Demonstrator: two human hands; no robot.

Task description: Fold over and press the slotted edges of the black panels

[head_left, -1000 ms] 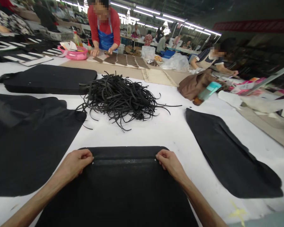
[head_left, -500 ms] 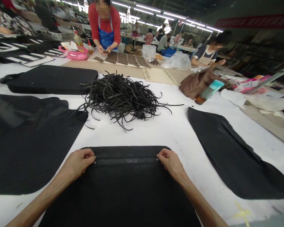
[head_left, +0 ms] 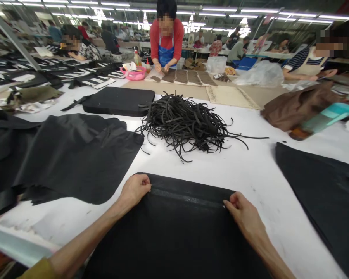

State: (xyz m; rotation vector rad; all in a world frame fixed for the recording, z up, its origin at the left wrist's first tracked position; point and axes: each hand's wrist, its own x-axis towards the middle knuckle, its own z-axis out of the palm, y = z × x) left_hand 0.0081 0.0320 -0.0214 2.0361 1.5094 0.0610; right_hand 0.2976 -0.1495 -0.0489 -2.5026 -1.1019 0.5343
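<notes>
Black panel (head_left: 177,236): over the white table (head_left: 244,170), on my side of the heap of black strips (head_left: 186,122).
Left hand (head_left: 136,188): thumb and fingers pinching the panel near its far left corner, nearer than the heap and slightly left.
Right hand (head_left: 244,212): pinching near the far right corner, nearer than the heap and slightly right.
Panel's feel: probably light, smooth, bendable, not fragile.
Panel's grip: best by both corners facing the heap, clear of the glossy band (head_left: 189,198).

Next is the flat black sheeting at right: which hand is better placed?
Probably the right hand: it is nearer that sheeting, while the left hand is farther, across the large black panel. Both hands touch the panel near its far edge.
</notes>
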